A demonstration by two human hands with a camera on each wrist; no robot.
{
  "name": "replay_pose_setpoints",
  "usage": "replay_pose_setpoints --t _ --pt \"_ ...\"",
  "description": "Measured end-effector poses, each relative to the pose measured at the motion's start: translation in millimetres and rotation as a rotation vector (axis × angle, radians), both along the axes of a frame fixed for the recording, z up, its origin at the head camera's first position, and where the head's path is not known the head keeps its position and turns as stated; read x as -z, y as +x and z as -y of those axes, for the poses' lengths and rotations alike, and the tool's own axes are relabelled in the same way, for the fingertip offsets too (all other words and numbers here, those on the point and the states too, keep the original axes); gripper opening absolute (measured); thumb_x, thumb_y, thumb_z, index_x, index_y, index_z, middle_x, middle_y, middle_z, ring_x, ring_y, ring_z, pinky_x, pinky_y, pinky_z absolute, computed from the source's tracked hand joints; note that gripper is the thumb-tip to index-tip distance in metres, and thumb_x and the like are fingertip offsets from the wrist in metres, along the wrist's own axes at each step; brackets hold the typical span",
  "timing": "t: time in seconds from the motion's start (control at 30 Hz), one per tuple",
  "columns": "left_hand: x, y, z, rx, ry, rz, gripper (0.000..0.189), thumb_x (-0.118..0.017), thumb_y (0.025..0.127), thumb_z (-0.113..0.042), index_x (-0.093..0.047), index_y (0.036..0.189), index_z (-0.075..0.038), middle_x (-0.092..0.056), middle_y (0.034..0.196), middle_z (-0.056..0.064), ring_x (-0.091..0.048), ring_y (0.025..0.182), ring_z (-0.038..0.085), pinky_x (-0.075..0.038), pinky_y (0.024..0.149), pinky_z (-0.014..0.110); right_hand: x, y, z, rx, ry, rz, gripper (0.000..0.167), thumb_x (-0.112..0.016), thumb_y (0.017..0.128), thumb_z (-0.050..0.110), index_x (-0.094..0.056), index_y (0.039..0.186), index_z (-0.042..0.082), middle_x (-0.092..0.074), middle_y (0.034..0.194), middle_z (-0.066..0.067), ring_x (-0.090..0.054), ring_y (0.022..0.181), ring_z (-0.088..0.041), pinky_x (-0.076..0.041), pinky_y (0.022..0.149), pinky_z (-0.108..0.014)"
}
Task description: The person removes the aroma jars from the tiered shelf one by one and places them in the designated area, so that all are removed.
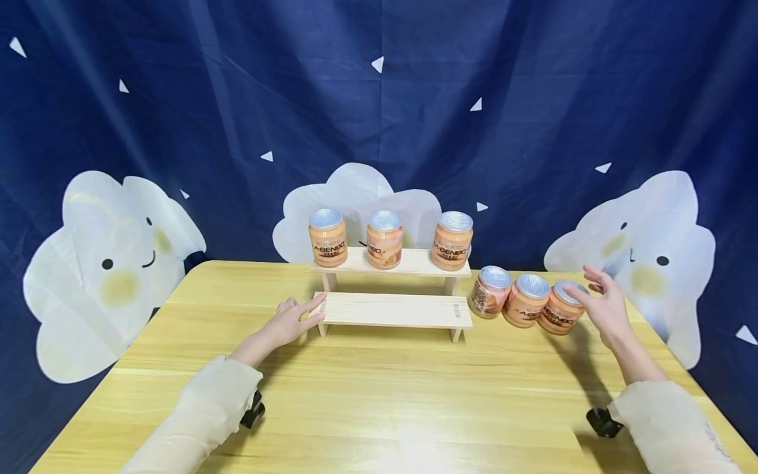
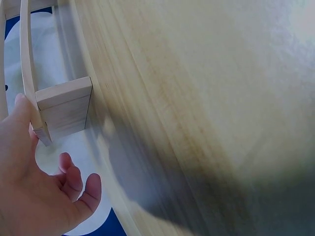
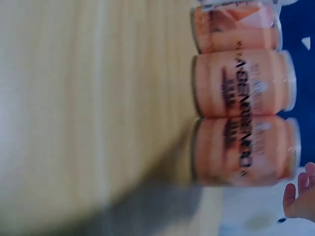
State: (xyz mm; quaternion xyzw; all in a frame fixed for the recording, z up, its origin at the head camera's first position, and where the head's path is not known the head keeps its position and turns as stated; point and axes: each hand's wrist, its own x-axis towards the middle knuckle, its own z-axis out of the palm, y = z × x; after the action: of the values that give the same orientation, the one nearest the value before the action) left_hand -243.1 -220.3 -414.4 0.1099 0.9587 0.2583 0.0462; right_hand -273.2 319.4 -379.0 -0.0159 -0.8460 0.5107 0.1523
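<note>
A two-step wooden stand has an upper shelf [image 1: 408, 261] and a lower shelf [image 1: 391, 311]. My left hand [image 1: 290, 322] pinches the left end of the lower shelf; in the left wrist view, its fingers [image 2: 22, 105] lie on both sides of the board end, the others spread loosely. To the right, three orange jars stand side by side: a left jar [image 1: 488, 299], a middle jar [image 1: 524, 309] and a right jar [image 1: 558, 317]. My right hand [image 1: 606, 309] hovers beside the right jar's lid, fingers loosely bent and holding nothing. In the right wrist view, its fingers [image 3: 289, 194] show just past that lid.
On the upper shelf stand three similar jars with silvery lids: a left one [image 1: 328, 240], a middle one [image 1: 384, 245] and a right one [image 1: 452, 247]. Behind the wooden table [image 1: 355, 395] hangs a dark blue curtain [image 1: 379, 118] with white clouds.
</note>
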Motion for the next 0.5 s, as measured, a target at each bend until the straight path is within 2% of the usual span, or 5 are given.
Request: replay_pose_setpoints --t 0.13,0.33,0.4,0.5 --pt "0.1 -0.6 0.4 0.002 -0.005 -0.002 0.056 -0.048 0.093 -0.039 -0.034 0.142 -0.014 -0.035 0.079 0.008 -0.028 0.075 0.022 -0.025 0.068 0.034 -13.5 -4.8 8.1 -0.052 0.037 -0.039 0.064 -0.061 0.087 0.021 -0.032 0.140 -0.001 -0.042 0.120 0.012 -0.033 0.102 -0.004 -0.028 0.082 -0.020" --pt "1.0 -0.9 0.7 0.001 -0.012 -0.010 0.055 -0.048 0.093 -0.039 -0.035 0.141 -0.014 -0.037 0.079 0.009 -0.029 0.075 0.023 -0.026 0.067 0.034 -31.2 -13.3 31.8 -0.109 0.020 -0.061 0.062 -0.062 0.087 0.021 -0.035 0.138 -0.001 -0.041 0.111 0.021 -0.034 0.098 0.002 -0.029 0.080 -0.012" --pt "1.6 -0.8 0.9 0.000 -0.009 -0.009 0.056 -0.048 0.093 -0.040 -0.035 0.141 -0.015 -0.037 0.080 0.010 -0.030 0.076 0.024 -0.026 0.067 0.034 -35.0 -16.7 41.0 -0.143 0.019 -0.049 0.062 -0.061 0.087 0.022 -0.033 0.139 0.000 -0.042 0.115 0.016 -0.034 0.102 -0.002 -0.030 0.083 -0.017" --pt "1.7 -1.2 0.8 -0.002 -0.009 -0.006 0.056 -0.048 0.093 -0.040 -0.035 0.141 -0.015 -0.038 0.081 0.010 -0.030 0.077 0.024 -0.027 0.068 0.035 -40.0 -20.8 56.9 -0.186 0.018 -0.041 0.063 -0.061 0.088 0.023 -0.032 0.139 0.000 -0.042 0.123 0.003 -0.034 0.109 -0.010 -0.030 0.091 -0.029"
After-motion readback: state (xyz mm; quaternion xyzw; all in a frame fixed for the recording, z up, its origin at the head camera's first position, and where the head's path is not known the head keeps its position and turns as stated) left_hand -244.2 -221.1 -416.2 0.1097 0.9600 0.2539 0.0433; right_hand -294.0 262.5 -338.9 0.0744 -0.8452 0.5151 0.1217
